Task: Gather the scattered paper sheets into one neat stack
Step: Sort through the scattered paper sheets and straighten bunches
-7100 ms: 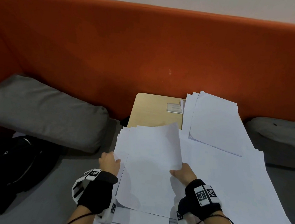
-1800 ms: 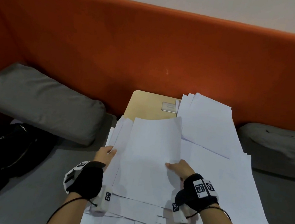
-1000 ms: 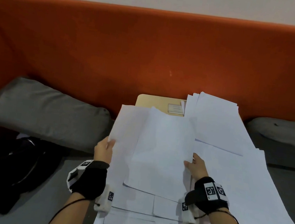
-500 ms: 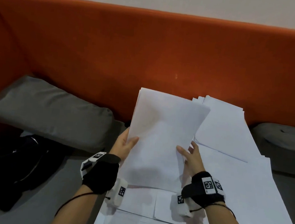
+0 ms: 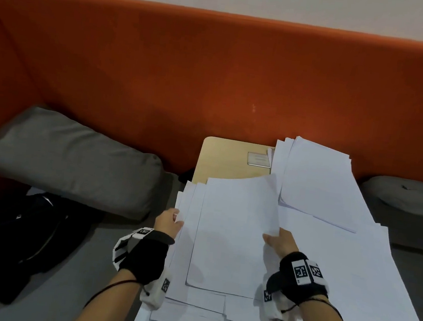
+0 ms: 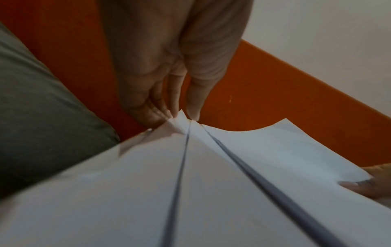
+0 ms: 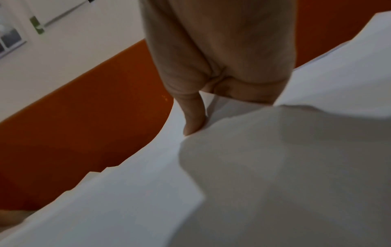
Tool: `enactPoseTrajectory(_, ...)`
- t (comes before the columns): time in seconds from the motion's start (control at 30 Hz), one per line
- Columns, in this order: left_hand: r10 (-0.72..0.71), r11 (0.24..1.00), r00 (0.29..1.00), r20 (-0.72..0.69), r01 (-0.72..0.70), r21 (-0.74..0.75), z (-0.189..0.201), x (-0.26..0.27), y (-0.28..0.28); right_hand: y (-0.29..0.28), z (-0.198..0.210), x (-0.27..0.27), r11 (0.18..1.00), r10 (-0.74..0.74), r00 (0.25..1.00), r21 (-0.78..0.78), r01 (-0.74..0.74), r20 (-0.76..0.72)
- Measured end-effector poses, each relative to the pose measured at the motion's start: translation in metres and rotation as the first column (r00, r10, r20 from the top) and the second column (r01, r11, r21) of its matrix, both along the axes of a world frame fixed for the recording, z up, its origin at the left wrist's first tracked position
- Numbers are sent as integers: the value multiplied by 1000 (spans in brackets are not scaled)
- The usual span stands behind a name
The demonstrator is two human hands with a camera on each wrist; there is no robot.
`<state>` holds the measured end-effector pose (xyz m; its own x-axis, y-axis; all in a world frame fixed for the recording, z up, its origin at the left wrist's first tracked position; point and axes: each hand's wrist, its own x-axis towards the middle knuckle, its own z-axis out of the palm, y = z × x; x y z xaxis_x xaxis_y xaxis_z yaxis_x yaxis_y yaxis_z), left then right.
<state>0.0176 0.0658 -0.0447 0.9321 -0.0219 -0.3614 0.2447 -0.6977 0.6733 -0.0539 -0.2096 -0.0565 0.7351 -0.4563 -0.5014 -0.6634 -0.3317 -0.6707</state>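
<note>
**Both hands on a bundle of sheets over the table**

Orange padding runs across the far side of the scene, with a pale wall above it. Below it I see a small wooden table (image 5: pixel 227 159) almost buried in white paper, a grey cushion (image 5: pixel 70 160) to the left and a black bag (image 5: pixel 9 240) on the near left. Another grey cushion (image 5: pixel 409 198) sits at the far right.

I have a bundle of sheets (image 5: pixel 234 231) held between both hands, its edges fanned and uneven on the left side. My left hand (image 5: pixel 168 221) pinches the left edge: in the left wrist view the thumb and fingers (image 6: pixel 160 103) close together on a corner of the paper. My right hand (image 5: pixel 279 240) grips the right edge, thumb on top; the right wrist view shows the thumb pressed onto the sheet and the fingers folded under it.

Loose sheets (image 5: pixel 344 281) spread over the table beneath the bundle, reaching to the near edge and off to the right. On the far right of the table lies a separate pile of paper (image 5: pixel 318 183), roughly squared, just beside the far corner of the bundle. A small card (image 5: pixel 258 160) lies on the bare wood just beside that pile.
</note>
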Motion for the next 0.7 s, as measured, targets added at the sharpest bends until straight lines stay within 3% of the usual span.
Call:
enactPoseTrajectory(0.2, 16, 997, 985, 173, -3, -79, 1, 1, -10, 2, 0, 1, 999, -35, 999, 17, 35, 1)
enactPoseTrajectory(0.37, -109, 992, 991, 80, 103, 72, -3, 3, -14, 4, 0, 0, 998, -59, 998, 28, 59, 12)
enactPoseTrajectory(0.57, -64, 996, 998, 10, 63, 69, -3, 8, -21, 5, 2, -2, 998, -60, 998, 29, 60, 9)
enactPoseTrajectory(0.7, -48, 997, 997, 60, 45, 59, 1, 10, -19, 5, 3, -2, 998, -55, 998, 30, 55, 13)
